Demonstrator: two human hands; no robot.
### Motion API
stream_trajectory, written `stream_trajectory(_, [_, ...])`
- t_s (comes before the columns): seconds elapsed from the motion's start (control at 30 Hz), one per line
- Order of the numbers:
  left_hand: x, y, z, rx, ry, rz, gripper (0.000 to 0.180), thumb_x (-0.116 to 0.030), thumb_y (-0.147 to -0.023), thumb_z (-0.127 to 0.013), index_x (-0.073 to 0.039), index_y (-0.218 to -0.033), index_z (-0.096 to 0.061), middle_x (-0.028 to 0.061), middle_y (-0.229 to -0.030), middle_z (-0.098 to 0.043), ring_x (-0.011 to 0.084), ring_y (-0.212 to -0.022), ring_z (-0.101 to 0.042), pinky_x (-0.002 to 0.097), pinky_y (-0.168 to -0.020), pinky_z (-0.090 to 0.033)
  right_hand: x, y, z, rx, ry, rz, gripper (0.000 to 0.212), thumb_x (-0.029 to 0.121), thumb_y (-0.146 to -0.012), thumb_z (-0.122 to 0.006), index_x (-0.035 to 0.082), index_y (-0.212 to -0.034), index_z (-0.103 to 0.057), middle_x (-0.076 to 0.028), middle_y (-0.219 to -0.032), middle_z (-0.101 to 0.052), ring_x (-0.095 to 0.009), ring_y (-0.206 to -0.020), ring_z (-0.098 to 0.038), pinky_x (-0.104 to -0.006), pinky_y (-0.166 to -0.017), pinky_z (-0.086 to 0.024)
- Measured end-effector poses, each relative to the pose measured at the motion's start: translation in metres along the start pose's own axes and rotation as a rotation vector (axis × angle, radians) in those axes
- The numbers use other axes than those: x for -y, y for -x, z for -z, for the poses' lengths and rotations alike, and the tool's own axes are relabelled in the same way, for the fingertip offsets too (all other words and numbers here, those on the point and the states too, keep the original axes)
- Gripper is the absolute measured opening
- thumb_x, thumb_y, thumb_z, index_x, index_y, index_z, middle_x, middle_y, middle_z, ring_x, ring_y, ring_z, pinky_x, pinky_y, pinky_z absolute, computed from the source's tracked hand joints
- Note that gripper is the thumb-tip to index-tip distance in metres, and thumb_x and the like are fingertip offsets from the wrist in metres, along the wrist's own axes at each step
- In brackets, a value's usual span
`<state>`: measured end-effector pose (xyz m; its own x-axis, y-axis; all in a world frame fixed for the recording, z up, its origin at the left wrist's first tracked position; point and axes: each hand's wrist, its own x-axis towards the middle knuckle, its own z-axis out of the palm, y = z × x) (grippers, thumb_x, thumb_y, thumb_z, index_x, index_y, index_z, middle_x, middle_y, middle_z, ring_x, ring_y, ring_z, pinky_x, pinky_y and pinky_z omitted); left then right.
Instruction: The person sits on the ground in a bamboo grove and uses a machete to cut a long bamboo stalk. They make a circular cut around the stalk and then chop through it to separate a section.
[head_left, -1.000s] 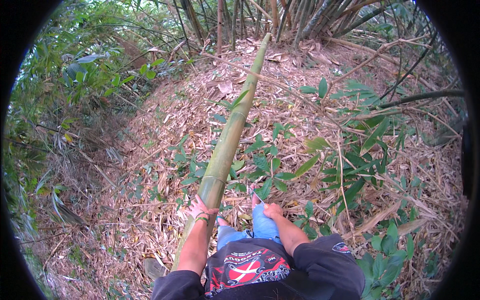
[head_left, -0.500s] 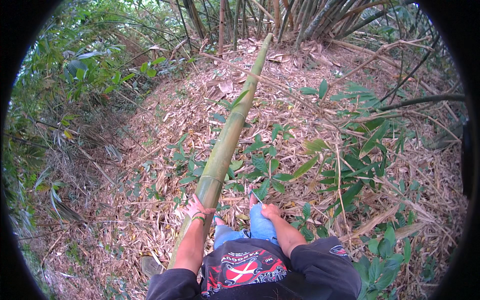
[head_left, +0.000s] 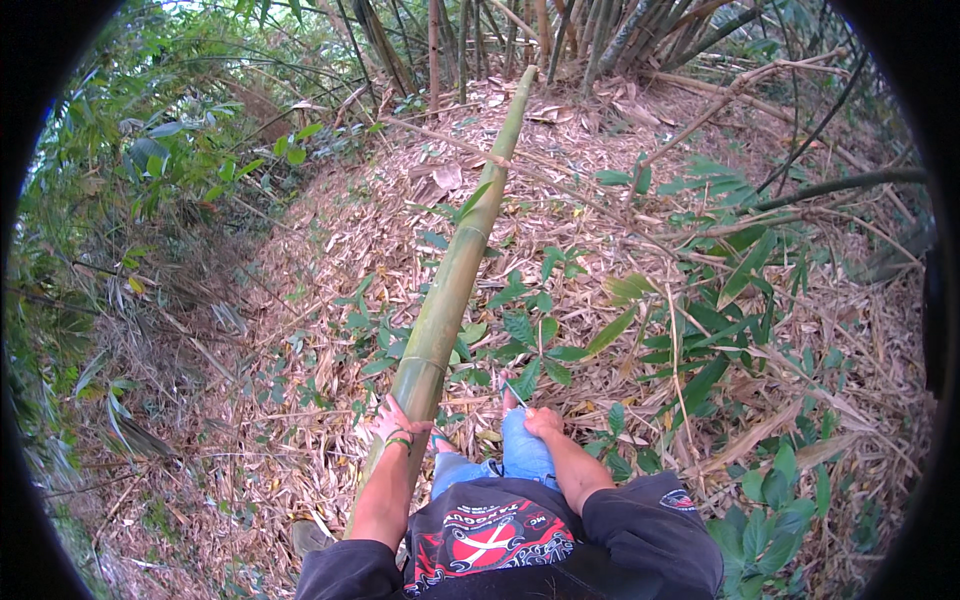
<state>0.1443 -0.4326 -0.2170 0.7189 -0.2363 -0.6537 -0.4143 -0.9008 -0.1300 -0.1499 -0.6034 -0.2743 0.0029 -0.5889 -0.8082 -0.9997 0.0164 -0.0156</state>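
A long, thick green bamboo pole slants up and slightly right from beside my left arm toward the far ground. My left hand, with a band at the wrist, grips the pole near its close end, fingers laid over its side. Beside my right knee, my right hand is closed around the end of a thin, straight, blade-like tool. That tool appears almost edge-on and points forward and left; its handle is hidden in my fist. A leafy sprig shows against the pole's middle.
Dry bamboo leaves cover the ground. Clumped bamboo stems stand at the back. Thin dry branches and a dark curved stem reach in from the right. Green seedlings grow beside the pole; dense foliage fills the left.
The view has shifted slightly, and the far end of the pole appears a little further left. Both hands keep nearly the same places and grips.
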Motion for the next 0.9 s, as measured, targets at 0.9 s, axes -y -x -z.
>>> stream_trajectory(0.9, [0.003, -0.001, -0.002, 0.014, 0.026, -0.017, 0.145, -0.065, -0.047, -0.089, -0.017, -0.158, -0.009, 0.024, -0.154, -0.032, 0.0416, -0.143, -0.035, 0.056, -0.117, -0.026, -0.004, -0.01, -0.001, 0.041, -0.077, -0.004, 0.05, 0.041, -0.078, -0.068, 0.006, -0.114, -0.071, -0.02, -0.122, -0.068, -0.033, -0.116, -0.064, -0.0431, -0.099, -0.051])
